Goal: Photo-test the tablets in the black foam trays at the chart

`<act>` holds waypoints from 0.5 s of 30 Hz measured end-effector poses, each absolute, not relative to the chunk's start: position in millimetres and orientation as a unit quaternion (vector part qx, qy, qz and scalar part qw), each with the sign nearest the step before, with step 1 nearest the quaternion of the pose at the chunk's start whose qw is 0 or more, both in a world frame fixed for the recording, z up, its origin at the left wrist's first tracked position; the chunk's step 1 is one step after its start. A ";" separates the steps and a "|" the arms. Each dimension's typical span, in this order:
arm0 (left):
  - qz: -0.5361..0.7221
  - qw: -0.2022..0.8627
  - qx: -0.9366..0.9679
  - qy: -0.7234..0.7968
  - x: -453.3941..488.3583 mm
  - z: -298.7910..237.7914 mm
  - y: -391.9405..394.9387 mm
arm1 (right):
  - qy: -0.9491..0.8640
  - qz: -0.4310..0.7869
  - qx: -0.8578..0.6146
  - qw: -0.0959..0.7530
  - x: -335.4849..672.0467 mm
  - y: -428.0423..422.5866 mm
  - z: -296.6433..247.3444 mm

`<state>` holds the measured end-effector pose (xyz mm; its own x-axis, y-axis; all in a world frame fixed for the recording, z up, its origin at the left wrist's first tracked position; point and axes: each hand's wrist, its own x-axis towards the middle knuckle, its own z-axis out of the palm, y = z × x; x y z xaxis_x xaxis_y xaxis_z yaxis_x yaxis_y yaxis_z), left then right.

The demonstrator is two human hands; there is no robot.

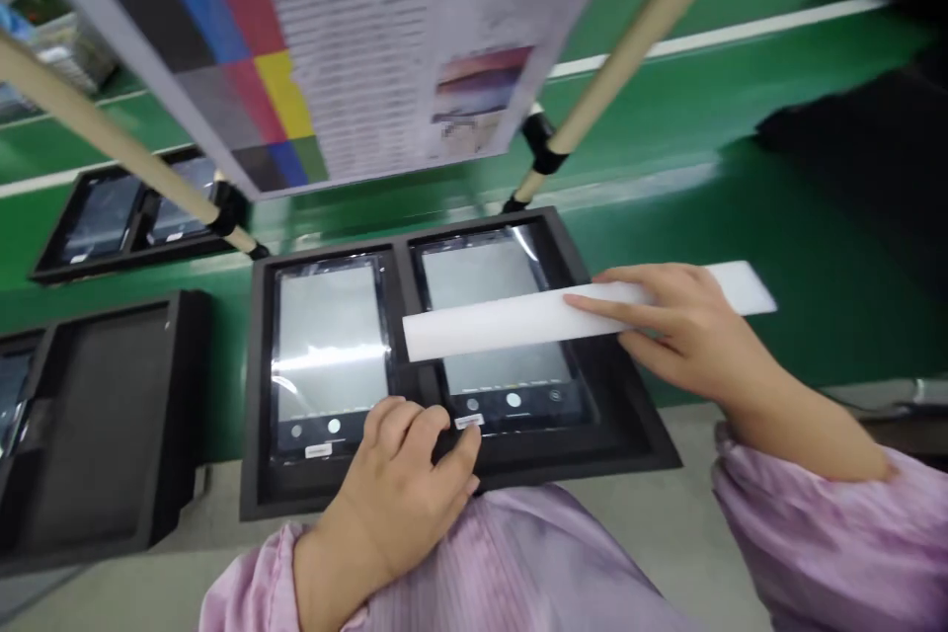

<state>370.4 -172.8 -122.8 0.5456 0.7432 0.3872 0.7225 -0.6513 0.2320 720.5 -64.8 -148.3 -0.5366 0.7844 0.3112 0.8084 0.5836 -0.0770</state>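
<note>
A black foam tray (pixel 256 385) holds two tablets side by side, both with lit pale screens: the left tablet (pixel 330 355) and the right tablet (pixel 489 316). My right hand (pixel 681 326) grips a long white foam strip (pixel 511 321) lying across the right tablet, fingers laid along its top. My left hand (pixel 404 479) rests with curled fingers on the tray's near edge, the fingertips touching the bottom edge of the right tablet near a small white label (pixel 469 422). Both arms wear pink sleeves.
An empty black foam tray (pixel 96 425) sits at the left, another tray with tablets (pixel 125 217) behind it on the green conveyor belt (pixel 703 118). A colour test chart (pixel 333 39) hangs overhead on beige pipe struts (pixel 629 49). A grey table edge runs in front.
</note>
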 end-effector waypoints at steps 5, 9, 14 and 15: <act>0.165 0.035 0.903 0.395 404.3 -125.5 -160.6 | -0.812 -0.055 -0.552 0.180 802.6 -92.7 -142.4; 0.148 0.029 0.903 0.402 419.2 -129.5 -157.0 | -0.796 -0.082 -0.575 0.168 833.2 -112.1 -137.7; 0.130 0.017 0.916 0.379 424.6 -128.5 -153.0 | -0.804 -0.104 -0.559 0.177 832.6 -118.1 -138.7; 0.133 0.021 0.919 0.370 420.8 -126.0 -153.8 | -0.808 -0.110 -0.551 0.178 831.8 -118.4 -138.9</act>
<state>420.8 -153.8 -126.0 0.6910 0.6859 0.2281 0.6747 -0.7253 0.1372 831.8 -118.4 -138.9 -0.3299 0.8508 0.4091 0.9291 0.3693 -0.0188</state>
